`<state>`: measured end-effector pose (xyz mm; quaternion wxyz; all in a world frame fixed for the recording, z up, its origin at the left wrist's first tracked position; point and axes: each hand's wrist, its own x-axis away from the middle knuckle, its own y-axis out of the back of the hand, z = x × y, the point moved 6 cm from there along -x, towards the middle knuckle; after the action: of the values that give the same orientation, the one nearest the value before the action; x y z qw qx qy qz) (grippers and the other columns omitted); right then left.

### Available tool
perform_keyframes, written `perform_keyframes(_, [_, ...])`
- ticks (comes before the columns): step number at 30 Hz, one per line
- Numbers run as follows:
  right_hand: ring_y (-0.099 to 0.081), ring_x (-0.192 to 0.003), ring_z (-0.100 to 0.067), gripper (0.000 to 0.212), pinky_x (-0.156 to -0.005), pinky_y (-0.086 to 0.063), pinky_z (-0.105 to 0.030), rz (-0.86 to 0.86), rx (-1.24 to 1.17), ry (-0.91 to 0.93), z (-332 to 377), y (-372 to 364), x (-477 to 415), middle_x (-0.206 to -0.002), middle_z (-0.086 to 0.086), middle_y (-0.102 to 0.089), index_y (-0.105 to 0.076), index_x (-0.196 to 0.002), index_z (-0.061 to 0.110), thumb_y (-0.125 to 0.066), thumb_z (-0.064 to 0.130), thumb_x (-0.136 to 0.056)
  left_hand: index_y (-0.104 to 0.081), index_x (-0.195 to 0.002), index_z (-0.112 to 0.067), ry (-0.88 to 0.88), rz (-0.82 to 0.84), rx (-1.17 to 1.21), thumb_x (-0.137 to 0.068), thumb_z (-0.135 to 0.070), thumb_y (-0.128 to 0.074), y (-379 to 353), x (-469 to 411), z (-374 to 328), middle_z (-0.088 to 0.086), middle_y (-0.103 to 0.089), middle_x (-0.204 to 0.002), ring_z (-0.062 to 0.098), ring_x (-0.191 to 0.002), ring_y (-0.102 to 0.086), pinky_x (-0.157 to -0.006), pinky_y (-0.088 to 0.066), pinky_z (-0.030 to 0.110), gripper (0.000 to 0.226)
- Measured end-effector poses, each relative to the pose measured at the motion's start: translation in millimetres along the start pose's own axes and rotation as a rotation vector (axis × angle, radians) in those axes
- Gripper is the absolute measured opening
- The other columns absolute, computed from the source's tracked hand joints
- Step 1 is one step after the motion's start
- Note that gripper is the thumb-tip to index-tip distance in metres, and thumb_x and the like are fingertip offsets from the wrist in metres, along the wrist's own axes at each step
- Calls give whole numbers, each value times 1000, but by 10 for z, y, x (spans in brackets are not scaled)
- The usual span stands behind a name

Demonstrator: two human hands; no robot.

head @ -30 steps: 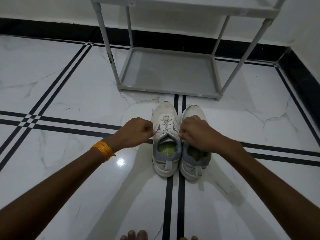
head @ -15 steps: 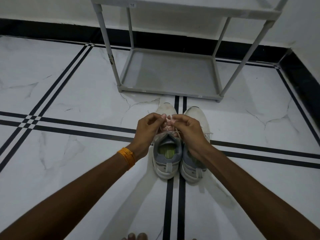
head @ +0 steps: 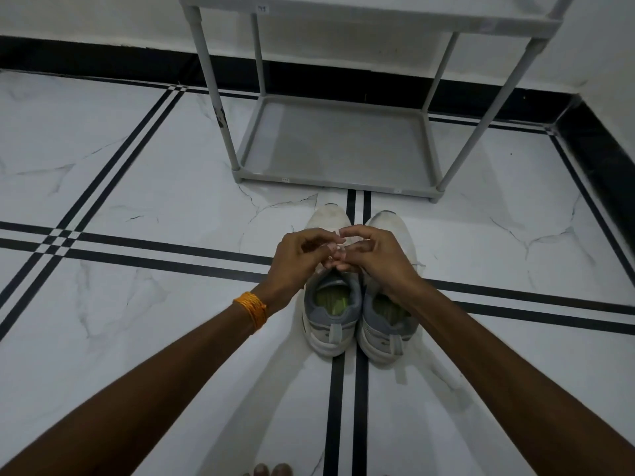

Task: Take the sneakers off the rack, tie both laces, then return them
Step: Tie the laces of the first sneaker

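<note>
Two white and grey sneakers stand side by side on the floor, toes toward the rack. Over the left sneaker [head: 331, 324], my left hand [head: 295, 259] and my right hand [head: 376, 259] meet, fingers pinching its white lace [head: 338, 247]. Most of the lacing is hidden under my fingers. The right sneaker [head: 386, 324] is partly covered by my right wrist; a bit of its lace lies loose on its right side. The grey rack [head: 336, 146] stands just beyond the toes, its bottom shelf bare.
The floor is white marble tile with black double lines [head: 347, 407]. A black skirting and white wall [head: 103, 25] run behind the rack, with a corner at the right. My toes [head: 271, 470] show at the bottom edge.
A second ago my hands were apart, pulling the left sneaker's lace ends sideways. They have come together above the tongue and now work the lace between the fingertips.
</note>
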<state>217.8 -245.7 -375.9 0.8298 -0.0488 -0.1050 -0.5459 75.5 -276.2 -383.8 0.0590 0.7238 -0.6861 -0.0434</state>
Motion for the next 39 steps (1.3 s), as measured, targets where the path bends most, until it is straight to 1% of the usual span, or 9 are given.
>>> perform_keyframes(6, [-76,-79,-26,31,-80,-62,-41,33,254,55,10,33,-46,-89,-17,-76,-65,-116,10,-68,2,-87,-53,-102,-10,55,70,-91,-88,-23,-70,29,-112,-33,6,-74,-83,12,-70,-70,-57,-50,18,25])
perform_keyframes(11, [-75,-70,-16,32,-76,-63,-35,17,516,137,84,-15,-58,-87,-11,-76,-66,-117,12,-65,-1,-88,-47,-123,-14,231,169,-56,-89,-17,-69,12,-167,42,9,-72,-83,16,-72,-65,-57,-49,21,40])
perform_keyframes(15, [-73,-70,-11,33,-76,-60,-25,48,643,197,140,-60,-39,-87,-6,-74,-65,-119,15,-60,0,-90,-63,-111,-8,301,274,-96,-90,-14,-64,2,-215,59,9,-68,-85,15,-75,-61,-65,-51,24,21])
perform_keyframes(18, [-72,-69,-13,32,-71,-58,-18,48,692,234,175,-107,-9,-83,-6,-71,-64,-115,17,-57,-2,-90,-64,-99,-8,298,261,-50,-91,-11,-62,-7,-186,78,10,-66,-82,13,-70,-61,-61,-51,20,8])
perform_keyframes(23, [-72,-72,-13,32,-70,-61,-26,-31,606,235,177,-69,59,-83,-6,-72,-49,-108,24,-55,-3,-91,-59,-91,-7,231,120,-42,-90,-11,-65,-14,-179,87,12,-72,-79,14,-65,-68,-60,-54,22,7])
perform_keyframes(28, [-70,-76,-7,12,-71,-61,-25,-245,571,253,99,-86,204,-85,1,-72,-65,-98,17,-61,8,-91,-61,-88,-4,41,4,-298,-88,-19,-70,-37,-131,-2,9,-75,-76,14,-63,-73,-59,-57,18,18])
perform_keyframes(30, [-68,-77,-10,12,-69,-55,-18,-287,691,300,144,-131,210,-86,0,-73,-70,-98,15,-61,11,-92,-62,-86,-7,-107,-53,-492,-88,-22,-70,-31,-111,-81,8,-74,-77,19,-65,-71,-63,-59,22,18])
perform_keyframes(34, [-67,-82,-22,18,-75,-54,-31,-293,935,297,138,-209,122,-93,-9,-73,-70,-101,10,-54,8,-94,-61,-87,-11,-336,-62,-731,-91,-22,-66,-79,-41,-191,10,-72,-81,25,-71,-66,-71,-57,31,12])
perform_keyframes(39, [-68,-81,-18,21,-69,-52,-21,-317,787,330,140,-161,216,-92,-7,-73,-63,-114,12,-57,9,-94,-60,-88,-11,-377,-94,-738,-92,-20,-63,-101,4,-219,10,-72,-78,26,-66,-66,-68,-58,36,11])
